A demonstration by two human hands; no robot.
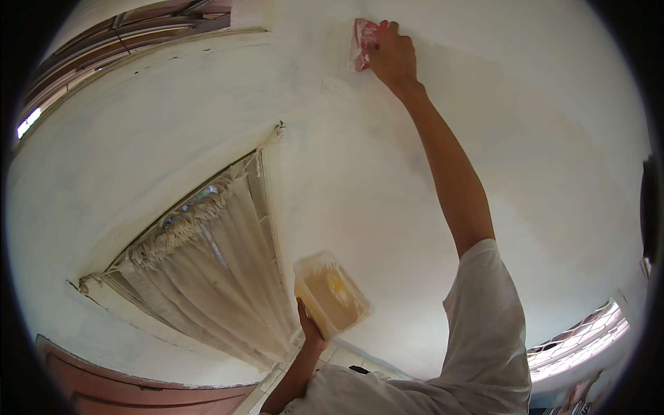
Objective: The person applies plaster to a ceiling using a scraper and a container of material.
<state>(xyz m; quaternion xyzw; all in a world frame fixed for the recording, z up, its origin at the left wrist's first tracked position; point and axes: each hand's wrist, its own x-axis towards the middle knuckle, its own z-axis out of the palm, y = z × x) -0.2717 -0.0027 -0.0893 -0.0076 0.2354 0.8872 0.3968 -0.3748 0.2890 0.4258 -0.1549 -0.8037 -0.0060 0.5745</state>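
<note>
High on the whitish, patchily coated wall (pixel 373 180), my right hand (pixel 393 59) grips a red plastic scraper (pixel 360 45) smeared with white paste. Its edge appears to lie against the wall, with my arm stretched far up. Lower down, my left hand (pixel 312 325) holds a rectangular translucent plastic tub (pixel 332 294) from beneath and the side. Beige and yellowish residue coats the inside of the tub. Part of the left hand is hidden behind the tub.
A beige curtain (pixel 207 270) hangs over an opening at left. Slatted openings (pixel 131 34) sit at the upper left. A reddish-brown wooden panel (pixel 138 398) is at lower left. A bright grilled window (pixel 577 346) shows at lower right, and a dark object (pixel 650 207) at the right edge.
</note>
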